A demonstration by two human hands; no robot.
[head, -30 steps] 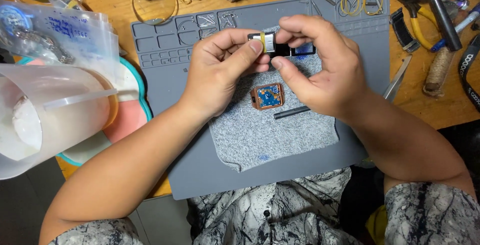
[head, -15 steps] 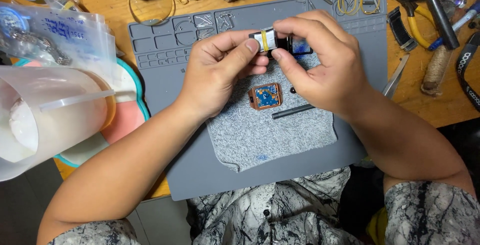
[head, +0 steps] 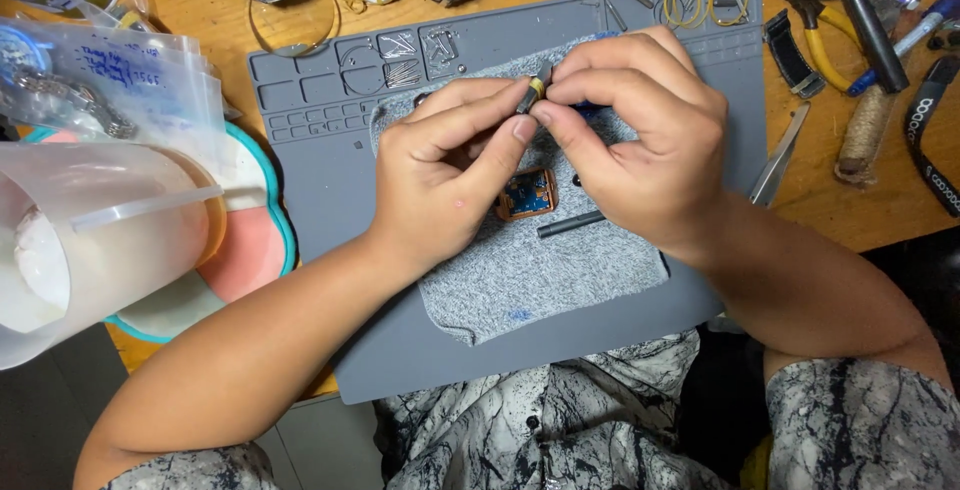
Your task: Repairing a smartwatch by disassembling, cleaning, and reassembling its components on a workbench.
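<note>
Left hand and right hand both pinch a small dark-and-yellow part at their fingertips, held over the grey cloth on the grey mat, square copper-rimmed module lying just below.

Left hand and right hand meet, fingers pinched (knuckles up).

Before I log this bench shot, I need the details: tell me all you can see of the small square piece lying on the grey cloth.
The small square piece has a copper-brown frame around a blue centre with tiny pale marks, perhaps a circuit face. It lies flat on the grey cloth, just under the left hand, whose thumb hides its upper edge. A dark rod lies close beside it; contact is unclear.
</note>
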